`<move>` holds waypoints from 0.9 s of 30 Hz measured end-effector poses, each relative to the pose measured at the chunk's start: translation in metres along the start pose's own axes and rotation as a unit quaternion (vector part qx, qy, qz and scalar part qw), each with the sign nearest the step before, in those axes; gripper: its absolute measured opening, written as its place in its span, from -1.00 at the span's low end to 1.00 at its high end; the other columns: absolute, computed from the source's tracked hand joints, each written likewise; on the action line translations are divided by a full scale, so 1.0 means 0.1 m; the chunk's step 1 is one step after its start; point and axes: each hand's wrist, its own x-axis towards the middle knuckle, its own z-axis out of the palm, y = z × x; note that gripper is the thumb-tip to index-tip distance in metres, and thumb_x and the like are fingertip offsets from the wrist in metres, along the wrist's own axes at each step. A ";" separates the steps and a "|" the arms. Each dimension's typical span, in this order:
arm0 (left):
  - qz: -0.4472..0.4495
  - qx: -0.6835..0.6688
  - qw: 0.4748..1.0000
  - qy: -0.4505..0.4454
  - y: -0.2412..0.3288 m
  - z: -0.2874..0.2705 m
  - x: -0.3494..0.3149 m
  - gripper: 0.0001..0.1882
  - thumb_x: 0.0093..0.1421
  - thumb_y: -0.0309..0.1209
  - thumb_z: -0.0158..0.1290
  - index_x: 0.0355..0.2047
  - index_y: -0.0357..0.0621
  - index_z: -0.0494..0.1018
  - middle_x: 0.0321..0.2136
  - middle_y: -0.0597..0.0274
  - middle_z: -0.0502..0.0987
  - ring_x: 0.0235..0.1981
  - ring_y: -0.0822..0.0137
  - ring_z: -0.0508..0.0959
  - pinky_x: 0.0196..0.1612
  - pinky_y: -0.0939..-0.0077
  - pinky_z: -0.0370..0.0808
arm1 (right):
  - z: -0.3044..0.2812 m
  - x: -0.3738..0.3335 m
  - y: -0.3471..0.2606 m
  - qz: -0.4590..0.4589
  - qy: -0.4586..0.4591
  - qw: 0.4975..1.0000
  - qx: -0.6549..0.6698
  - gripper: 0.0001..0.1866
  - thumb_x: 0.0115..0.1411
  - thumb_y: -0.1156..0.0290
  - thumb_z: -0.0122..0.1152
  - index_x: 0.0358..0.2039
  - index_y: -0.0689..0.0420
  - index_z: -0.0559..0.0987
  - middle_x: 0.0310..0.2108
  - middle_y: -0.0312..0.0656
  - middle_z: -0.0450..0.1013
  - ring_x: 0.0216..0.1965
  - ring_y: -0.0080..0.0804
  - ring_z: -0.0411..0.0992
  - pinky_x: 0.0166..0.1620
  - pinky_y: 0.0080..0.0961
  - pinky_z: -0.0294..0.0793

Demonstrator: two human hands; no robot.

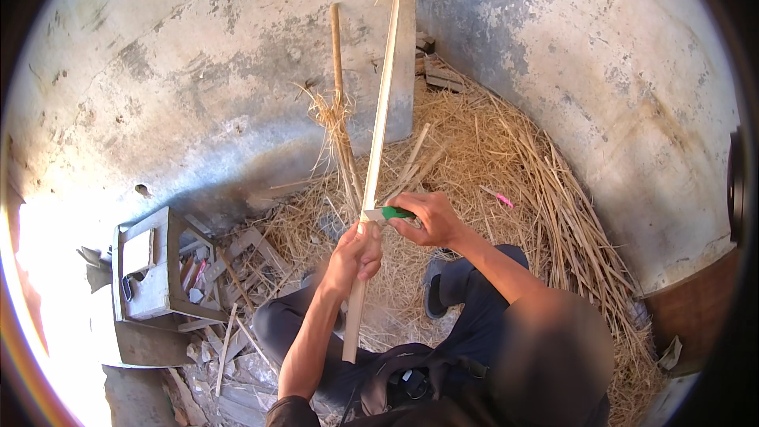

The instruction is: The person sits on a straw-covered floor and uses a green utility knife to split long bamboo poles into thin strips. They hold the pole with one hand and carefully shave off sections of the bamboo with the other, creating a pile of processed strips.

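A long, pale wooden strip (385, 95) slants up from my lap, its top end reaching well above my hands. My left hand (358, 255) is closed around its lower part, thumb up near the blade. In my right hand (431, 220) is a green-handled knife (397, 213), fingers wrapped round the handle. The knife's short, wide blade lies against the strip just above my left thumb. Thin curled shavings hang at the strip's top end.
A stick with a frayed straw-like bundle (336, 111) leans on the wall ahead. Straw and long thin strips (581, 221) cover the floor along the right wall. A worn wooden cabinet (162, 269) with odds and ends stands at left, near wood scraps. A pink object (504, 200) lies on the straw.
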 end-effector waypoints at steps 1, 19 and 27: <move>-0.003 -0.010 1.000 -0.002 -0.01 -0.01 0.00 -0.61 0.58 0.00 -0.23 -0.13 -0.07 0.31 -0.65 0.45 0.15 -0.78 0.57 0.14 -0.68 0.65 0.13 | 0.00 0.00 0.00 -0.002 0.001 1.000 -0.005 -0.70 0.23 0.22 0.33 -0.17 0.18 0.65 -0.36 -0.11 0.62 -0.42 -0.20 0.63 -0.36 -0.37 0.59; -0.035 0.075 0.996 -0.044 -0.05 0.06 -0.08 -0.57 0.54 0.01 -0.20 -0.22 -0.11 0.33 -0.66 0.36 0.27 -0.78 0.48 0.26 -0.70 0.61 0.26 | -0.34 0.06 0.34 0.116 0.184 0.976 0.010 -0.62 0.41 0.08 0.11 -0.21 0.20 0.58 -0.52 -0.18 0.49 -0.55 -0.42 0.45 -0.45 -0.39 0.38; 0.024 0.057 0.998 -0.001 -0.08 0.02 0.04 -0.67 0.51 -0.11 -0.17 -0.22 -0.13 0.29 -0.69 0.32 0.27 -0.81 0.46 0.22 -0.74 0.59 0.28 | -0.16 0.01 0.34 0.050 0.186 0.981 0.032 -0.71 0.34 0.18 0.15 -0.18 0.15 0.62 -0.52 -0.18 0.52 -0.53 -0.32 0.52 -0.46 -0.37 0.43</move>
